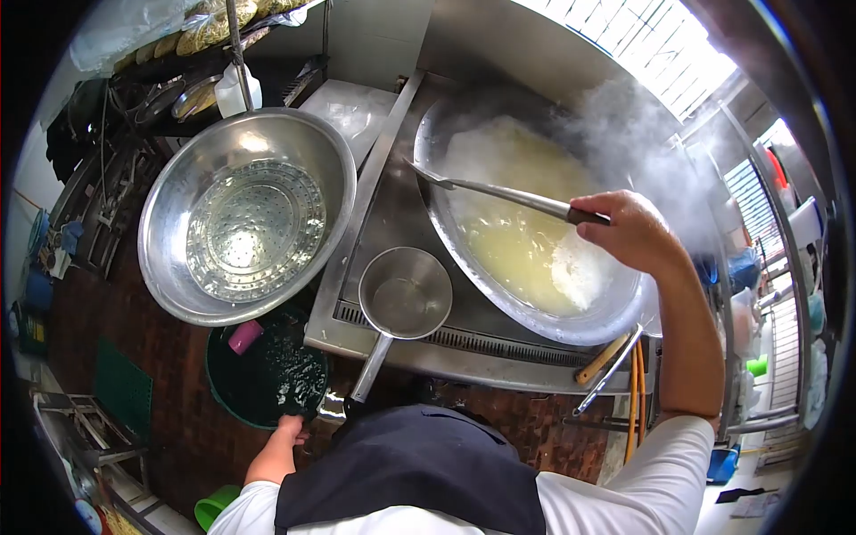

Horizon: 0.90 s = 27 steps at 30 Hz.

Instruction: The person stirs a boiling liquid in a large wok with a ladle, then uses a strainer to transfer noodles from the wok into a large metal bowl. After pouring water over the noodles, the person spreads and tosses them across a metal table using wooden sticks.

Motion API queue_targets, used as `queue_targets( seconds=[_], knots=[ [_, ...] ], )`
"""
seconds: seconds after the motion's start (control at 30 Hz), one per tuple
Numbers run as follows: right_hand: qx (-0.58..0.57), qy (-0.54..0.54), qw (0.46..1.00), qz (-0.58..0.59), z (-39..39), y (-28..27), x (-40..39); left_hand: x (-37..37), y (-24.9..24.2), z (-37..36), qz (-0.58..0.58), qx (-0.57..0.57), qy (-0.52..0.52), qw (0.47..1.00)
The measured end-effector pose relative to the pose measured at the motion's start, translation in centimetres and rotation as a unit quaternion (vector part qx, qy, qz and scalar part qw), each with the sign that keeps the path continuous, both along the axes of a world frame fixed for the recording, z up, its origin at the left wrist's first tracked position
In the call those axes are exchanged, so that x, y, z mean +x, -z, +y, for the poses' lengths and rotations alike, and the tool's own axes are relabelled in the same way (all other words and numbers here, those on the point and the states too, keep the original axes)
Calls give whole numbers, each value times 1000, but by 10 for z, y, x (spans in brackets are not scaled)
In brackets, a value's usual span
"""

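My right hand grips the dark handle of a long metal spatula whose blade rests near the left rim of a big steaming wok. The wok holds pale yellowish liquid with white foam or rice. My left hand hangs low at the rim of a dark green bucket of water, beside the end of a long-handled metal saucepan; whether it holds that handle is hidden. The saucepan sits empty on the steel stove top.
A large steel basin with a perforated strainer inside stands to the left of the stove. A pink cup floats in the bucket. Utensil handles poke out under the wok. Steam rises at the right. Shelves with clutter line the left wall.
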State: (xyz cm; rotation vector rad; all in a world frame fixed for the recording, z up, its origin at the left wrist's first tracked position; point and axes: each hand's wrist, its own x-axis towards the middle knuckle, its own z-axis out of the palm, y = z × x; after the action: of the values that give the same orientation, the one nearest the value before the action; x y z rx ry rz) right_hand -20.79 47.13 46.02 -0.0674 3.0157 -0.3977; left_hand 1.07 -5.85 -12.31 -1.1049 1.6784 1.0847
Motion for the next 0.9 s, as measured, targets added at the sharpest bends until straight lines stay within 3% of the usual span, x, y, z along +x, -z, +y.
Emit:
queue_targets(
  seconds=[0.2,0.33,0.47,0.53,0.67,0.9],
  knots=[
    [93,6,994,-65,-26,-25,-36,6,-2,4,3,10,-56,998],
    [97,-13,992,-75,-28,-27,-63,-4,-12,18,18,3,-59,998],
    [43,68,989,-121,-9,3,-107,-16,-25,24,27,41,-48,998],
    [-88,124,984,-94,15,35,-127,-21,-22,22,19,36,-35,999],
    [-133,138,977,-98,42,54,-111,-21,-9,15,59,-3,-50,997],
    [-111,111,973,-172,69,-3,-42,-17,-20,13,0,19,-29,999]
  ],
)
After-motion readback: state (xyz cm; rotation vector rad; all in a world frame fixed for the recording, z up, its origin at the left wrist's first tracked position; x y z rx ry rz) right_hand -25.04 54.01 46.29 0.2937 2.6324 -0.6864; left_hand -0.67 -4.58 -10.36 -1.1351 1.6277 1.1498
